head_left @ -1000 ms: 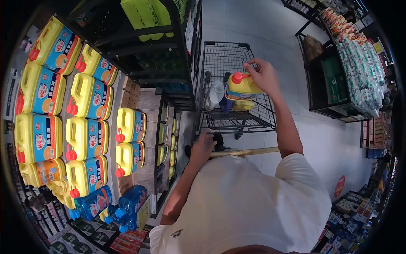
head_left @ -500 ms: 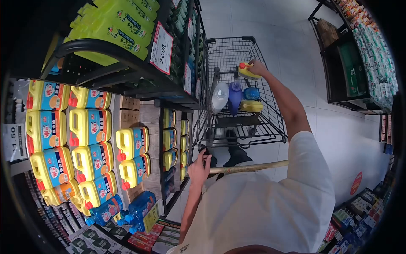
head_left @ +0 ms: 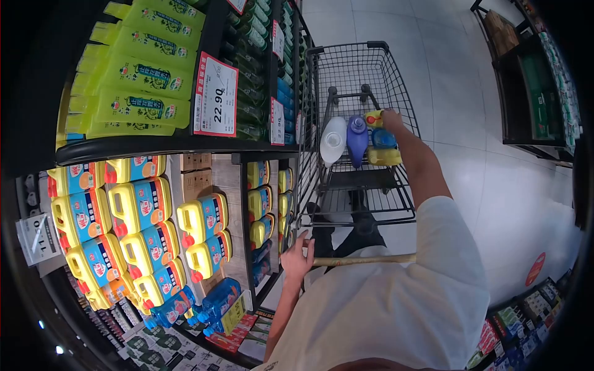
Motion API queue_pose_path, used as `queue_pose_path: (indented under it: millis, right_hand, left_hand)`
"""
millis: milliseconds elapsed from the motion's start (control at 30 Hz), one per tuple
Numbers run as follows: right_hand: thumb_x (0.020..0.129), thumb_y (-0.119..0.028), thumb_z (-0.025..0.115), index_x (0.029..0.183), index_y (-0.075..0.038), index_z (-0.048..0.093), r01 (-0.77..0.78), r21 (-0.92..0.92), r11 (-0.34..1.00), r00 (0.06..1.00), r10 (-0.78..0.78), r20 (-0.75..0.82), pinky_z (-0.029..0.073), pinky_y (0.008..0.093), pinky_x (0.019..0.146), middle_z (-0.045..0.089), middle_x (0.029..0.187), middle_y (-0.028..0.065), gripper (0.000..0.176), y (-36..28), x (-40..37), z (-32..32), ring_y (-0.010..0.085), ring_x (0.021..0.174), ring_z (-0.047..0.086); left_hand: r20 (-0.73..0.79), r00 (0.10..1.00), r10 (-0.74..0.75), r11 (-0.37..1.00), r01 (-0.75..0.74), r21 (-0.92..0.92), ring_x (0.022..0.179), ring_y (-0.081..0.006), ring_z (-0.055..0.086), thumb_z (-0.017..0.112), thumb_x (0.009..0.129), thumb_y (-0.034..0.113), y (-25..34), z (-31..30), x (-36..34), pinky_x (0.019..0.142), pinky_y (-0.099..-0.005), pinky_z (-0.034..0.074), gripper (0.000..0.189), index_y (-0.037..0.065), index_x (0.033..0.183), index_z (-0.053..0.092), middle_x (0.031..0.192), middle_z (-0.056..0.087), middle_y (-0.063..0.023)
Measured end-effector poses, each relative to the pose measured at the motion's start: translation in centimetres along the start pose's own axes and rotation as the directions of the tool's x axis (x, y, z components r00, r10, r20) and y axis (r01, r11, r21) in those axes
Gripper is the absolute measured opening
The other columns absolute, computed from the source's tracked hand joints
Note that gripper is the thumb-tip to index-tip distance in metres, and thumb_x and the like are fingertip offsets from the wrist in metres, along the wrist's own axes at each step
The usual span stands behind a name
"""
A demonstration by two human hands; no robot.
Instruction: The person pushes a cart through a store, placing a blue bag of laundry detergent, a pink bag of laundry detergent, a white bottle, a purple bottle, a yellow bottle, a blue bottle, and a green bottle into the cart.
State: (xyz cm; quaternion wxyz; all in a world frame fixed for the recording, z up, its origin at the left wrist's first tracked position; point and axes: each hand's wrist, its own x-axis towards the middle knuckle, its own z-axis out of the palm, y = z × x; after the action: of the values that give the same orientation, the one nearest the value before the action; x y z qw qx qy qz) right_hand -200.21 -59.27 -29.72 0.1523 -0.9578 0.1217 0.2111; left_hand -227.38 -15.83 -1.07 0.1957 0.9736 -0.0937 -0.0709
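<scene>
My right hand (head_left: pixel 391 120) is closed on a yellow detergent bottle (head_left: pixel 374 118) with a red cap, low inside the shopping cart (head_left: pixel 403 80). Beside that bottle, a purple bottle (head_left: pixel 357 139) and a white bottle (head_left: pixel 333 142) lie in the cart. A blue-labelled package (head_left: pixel 384 140) and a yellow item (head_left: pixel 385 157) are just below my right hand. My left hand (head_left: pixel 297 255) is at the left end of the cart's handle bar (head_left: pixel 365 260), fingers loosely bent and apart, with nothing visible in them.
To the left, a shelf holds green bottles (head_left: pixel 145 74) behind a price card (head_left: pixel 216 96). Yellow detergent jugs (head_left: pixel 143 204) and blue jugs (head_left: pixel 221 303) stack underneath. Another rack (head_left: pixel 538 93) stands across the tiled aisle (head_left: pixel 458 80). Boxed goods (head_left: pixel 526 321) lie at lower right.
My right hand has lowered the yellow bottle into the cart, beside the purple bottle. The view has shifted, so cart and shelves sit differently in it. My left hand stays near the handle.
</scene>
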Motion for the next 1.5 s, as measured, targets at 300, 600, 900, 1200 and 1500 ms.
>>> queue_pose_path:
  millis: [300,600,900,1200,1500]
  right_hand:
    - [0.076,-0.004,0.070,0.121,-0.006,0.067,-0.006,0.097,0.995,0.987,0.021,-0.160,0.048,0.0470,0.102,0.061,0.126,0.0157,0.045,1.1,-1.0,-0.5,0.0324,0.124,0.055]
    - [0.074,0.004,0.065,0.121,0.000,0.061,0.168,0.410,0.896,0.859,0.071,-0.507,0.047,0.0470,0.100,0.059,0.122,0.0228,0.047,1.3,-8.7,-0.6,0.0403,0.118,0.054]
    - [0.080,0.000,0.068,0.114,0.001,0.066,0.308,0.531,0.790,0.847,0.027,-0.532,0.051,0.0425,0.094,0.066,0.110,0.0205,0.034,-1.8,-16.5,-4.4,0.0362,0.106,0.064]
    - [0.096,-0.013,0.062,0.116,-0.002,0.070,0.915,0.286,0.284,0.369,-0.304,-0.878,0.052,0.0298,0.082,0.073,0.103,0.0093,0.024,-27.7,-29.6,-39.3,0.0177,0.092,0.067]
    - [0.093,-0.024,0.066,0.124,0.001,0.067,0.938,0.248,0.241,0.338,-0.491,-0.803,0.052,0.0310,0.072,0.073,0.109,0.0110,0.040,-39.7,-27.3,-47.0,0.0140,0.076,0.064]
  left_hand:
    - [0.005,1.000,0.016,1.000,-0.016,0.023,0.060,-0.0279,0.069,0.067,0.094,0.028,-0.4,0.5,-0.1,0.053,-0.0387,0.053,0.029,0.016,0.120,0.064,0.075,0.072,-0.0043]
    - [-0.007,0.998,0.065,0.998,-0.065,-0.020,0.065,-0.0304,0.070,0.060,0.098,0.031,0.4,0.2,0.7,0.056,-0.0405,0.055,0.028,0.012,0.118,0.065,0.078,0.073,-0.0076]
    - [-0.049,0.984,0.171,0.984,-0.174,-0.047,0.068,-0.0338,0.070,0.059,0.098,0.035,0.5,0.8,1.3,0.057,-0.0455,0.055,0.025,0.015,0.112,0.066,0.076,0.072,-0.0115]
    - [0.069,0.963,0.261,0.955,-0.247,-0.166,0.076,-0.0395,0.069,0.057,0.099,0.037,-0.4,0.5,1.6,0.066,-0.0513,0.054,0.029,0.012,0.111,0.066,0.083,0.072,-0.0166]
    - [0.024,0.965,0.263,0.904,-0.238,-0.356,0.080,-0.0393,0.069,0.061,0.097,0.030,-1.0,-0.4,1.0,0.070,-0.0460,0.055,0.026,0.012,0.115,0.068,0.083,0.070,-0.0191]
